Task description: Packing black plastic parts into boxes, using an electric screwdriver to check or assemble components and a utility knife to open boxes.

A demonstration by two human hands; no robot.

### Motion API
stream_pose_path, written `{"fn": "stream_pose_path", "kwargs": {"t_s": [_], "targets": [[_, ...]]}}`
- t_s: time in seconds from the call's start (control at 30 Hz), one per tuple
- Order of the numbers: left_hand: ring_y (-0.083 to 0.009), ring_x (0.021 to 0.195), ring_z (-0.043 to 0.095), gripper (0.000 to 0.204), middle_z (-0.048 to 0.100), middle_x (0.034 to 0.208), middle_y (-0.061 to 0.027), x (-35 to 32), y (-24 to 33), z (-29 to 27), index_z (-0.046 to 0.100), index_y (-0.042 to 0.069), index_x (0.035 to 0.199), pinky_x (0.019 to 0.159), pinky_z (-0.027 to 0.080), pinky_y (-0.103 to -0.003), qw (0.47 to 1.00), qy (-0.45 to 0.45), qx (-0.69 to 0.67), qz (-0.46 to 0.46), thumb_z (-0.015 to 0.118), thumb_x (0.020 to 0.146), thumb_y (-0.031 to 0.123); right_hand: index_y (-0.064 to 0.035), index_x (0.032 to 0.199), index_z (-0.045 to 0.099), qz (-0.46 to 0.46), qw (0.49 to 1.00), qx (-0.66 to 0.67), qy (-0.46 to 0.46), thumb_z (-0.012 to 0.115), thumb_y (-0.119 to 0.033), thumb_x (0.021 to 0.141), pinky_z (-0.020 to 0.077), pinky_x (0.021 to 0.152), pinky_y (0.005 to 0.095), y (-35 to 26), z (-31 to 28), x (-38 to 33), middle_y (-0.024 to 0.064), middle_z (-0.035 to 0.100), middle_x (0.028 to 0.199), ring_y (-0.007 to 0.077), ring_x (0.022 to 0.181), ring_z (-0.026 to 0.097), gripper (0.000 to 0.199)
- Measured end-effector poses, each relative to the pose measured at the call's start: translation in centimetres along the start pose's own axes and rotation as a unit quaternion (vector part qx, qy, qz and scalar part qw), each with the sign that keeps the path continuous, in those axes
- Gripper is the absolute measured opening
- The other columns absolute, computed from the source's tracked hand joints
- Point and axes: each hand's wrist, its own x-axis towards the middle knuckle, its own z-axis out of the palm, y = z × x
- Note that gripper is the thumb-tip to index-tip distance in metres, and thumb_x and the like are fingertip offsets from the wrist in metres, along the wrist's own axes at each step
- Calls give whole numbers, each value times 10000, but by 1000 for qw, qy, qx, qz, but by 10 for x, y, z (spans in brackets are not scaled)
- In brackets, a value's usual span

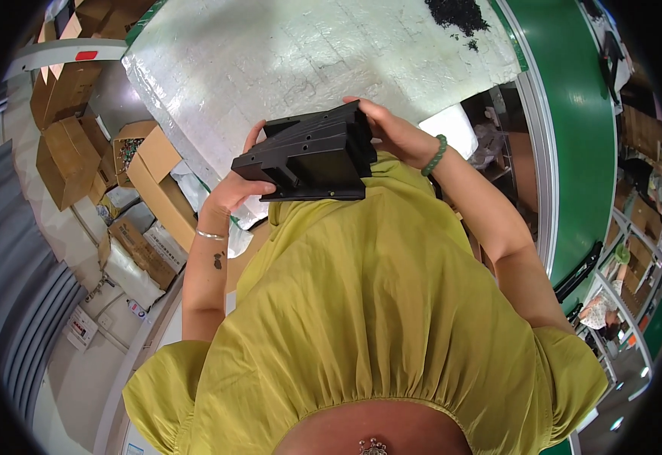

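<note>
Head view: left hand point(234, 189) and right hand point(403, 138) clamped on black parts point(312, 155) (stacked, fanned) by near edge of desk point(300, 57); uneven grip could spill them.

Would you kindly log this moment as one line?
left hand: holds black parts, left end | right hand: holds their right end | table: black bits at far right

The stack of black panels point(319, 135) is smooth and semi-matt, metal or hard plastic, which is unclear. Beyond the stack, the table cover point(300, 61) is glossy, creased plastic film; right of the stack, the green surface point(580, 152) is smooth, its rail point(545, 167) silvery metal. Left of the stack, the open carton point(158, 154) is matt cardboard; below the stack, the blouse point(361, 303) is softly lustrous cloth.
</note>
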Motion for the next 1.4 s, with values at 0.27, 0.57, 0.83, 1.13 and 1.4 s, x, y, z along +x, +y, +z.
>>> {"fn": "stream_pose_path", "kwargs": {"t_s": [0.27, 0.57, 0.83, 1.13, 1.4], "targets": [[-228, 1185, 414, 1049, 414, 1289, -108, 0, 9, 12, 12, 188, 1431, 998, 327, -320, 993, 29, -110, -8, 565, 601, -137, -115, 1425, 52, -99, 985, -122, -73, 747, -395, 649, 212, 1045, 323, -17, 1, -7, 143, 290, 1364, 223, 1260, 288, 1079], [-237, 1118, 473, 947, 451, 1249, -116, 29, 53, -12, 48, 158, 1428, 974, 356, -332, 993, 42, -88, -60, 547, 658, -73, -86, 1419, 87, -158, 977, -142, -34, 728, -505, 616, 225, 1038, 346, -47, -18, 19, 127, 309, 1357, 231, 1259, 288, 1109], [-229, 1119, 446, 1176, 416, 1214, -118, 64, 92, -12, -119, 172, 1408, 921, 391, -340, 976, 24, 116, 180, 658, 555, -55, -100, 1419, -9, -317, 895, -300, -90, 865, -354, 454, 217, 1051, 318, -106, -26, 27, 96, 266, 1378, 194, 1245, 300, 1326], [-272, 1259, 288, 1242, 267, 1362, -144, 117, 62, -63, -79, 65, 1401, 1055, 188, -346, 895, 51, 345, 279, 766, 491, 88, -147, 1411, 90, -278, 829, -483, -45, 876, -241, 358, 209, 1068, 409, -111, -71, 88, 221, 2, 1442, 337, 1348, 78, 1317], [-287, 1258, 288, 1186, 231, 1379, -195, 118, 29, -65, -17, -42, 1378, 1039, 215, -337, 846, 151, 402, 315, 793, 574, 282, -134, 1413, 110, -303, 806, -505, -51, 873, -286, 393, 211, 1071, 415, -105, -86, 88, 190, 7, 1455, 332, 1348, 95, 1282]]}}
